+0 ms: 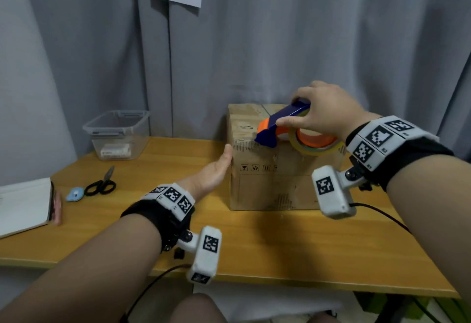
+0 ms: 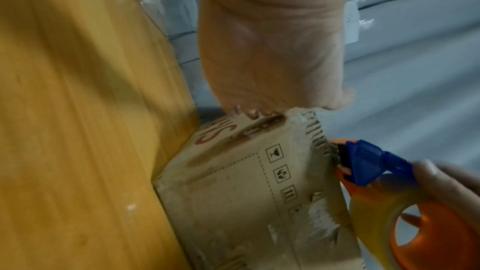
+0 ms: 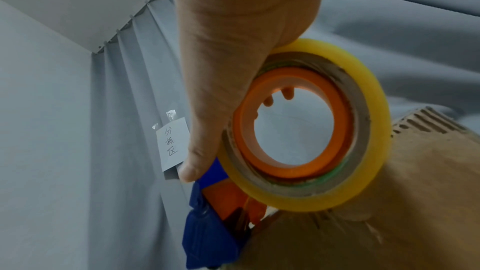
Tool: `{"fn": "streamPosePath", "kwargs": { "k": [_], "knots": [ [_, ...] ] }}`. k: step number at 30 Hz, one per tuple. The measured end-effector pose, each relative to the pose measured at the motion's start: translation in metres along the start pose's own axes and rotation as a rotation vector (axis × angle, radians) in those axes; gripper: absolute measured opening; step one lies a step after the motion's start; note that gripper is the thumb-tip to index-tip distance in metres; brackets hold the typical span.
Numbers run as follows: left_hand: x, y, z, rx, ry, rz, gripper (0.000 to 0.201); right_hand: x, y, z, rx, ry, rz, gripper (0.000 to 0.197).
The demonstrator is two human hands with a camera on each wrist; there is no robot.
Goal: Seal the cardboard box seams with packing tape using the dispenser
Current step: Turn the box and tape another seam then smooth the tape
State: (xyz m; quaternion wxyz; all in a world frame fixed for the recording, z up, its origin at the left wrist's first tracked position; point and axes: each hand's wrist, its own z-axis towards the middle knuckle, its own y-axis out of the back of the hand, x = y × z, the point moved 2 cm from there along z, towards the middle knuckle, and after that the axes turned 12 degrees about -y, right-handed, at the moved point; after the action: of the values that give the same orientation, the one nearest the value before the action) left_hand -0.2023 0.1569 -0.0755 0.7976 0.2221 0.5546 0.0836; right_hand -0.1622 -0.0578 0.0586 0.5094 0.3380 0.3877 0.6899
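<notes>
A closed cardboard box [image 1: 275,185] stands on the wooden table [image 1: 127,233], worn, with old tape marks. My right hand [image 1: 321,111] grips a blue and orange tape dispenser [image 1: 277,126] carrying a yellowish tape roll [image 1: 316,144]. The dispenser's blue nose rests on the box's top near its front left edge. My left hand [image 1: 216,172] lies flat with straight fingers against the box's left side. In the left wrist view the box [image 2: 246,202] and dispenser [image 2: 369,163] meet at the top edge. In the right wrist view my thumb [image 3: 205,151] presses the tape roll [image 3: 363,110].
A clear plastic tub [image 1: 118,133] stands at the back left of the table. Black scissors [image 1: 102,184] and a small blue item [image 1: 75,193] lie left of the box. A white notebook [image 1: 24,205] sits at the left edge. Grey curtain [image 1: 280,42] hangs close behind.
</notes>
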Motion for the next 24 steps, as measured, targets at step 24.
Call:
{"fn": "streamPosePath", "kwargs": {
  "k": [24],
  "knots": [
    [0.006,0.031,0.029,-0.086,-0.383,0.513,0.055,-0.003,-0.005,0.008,-0.009,0.002,0.157,0.068]
  ]
}}
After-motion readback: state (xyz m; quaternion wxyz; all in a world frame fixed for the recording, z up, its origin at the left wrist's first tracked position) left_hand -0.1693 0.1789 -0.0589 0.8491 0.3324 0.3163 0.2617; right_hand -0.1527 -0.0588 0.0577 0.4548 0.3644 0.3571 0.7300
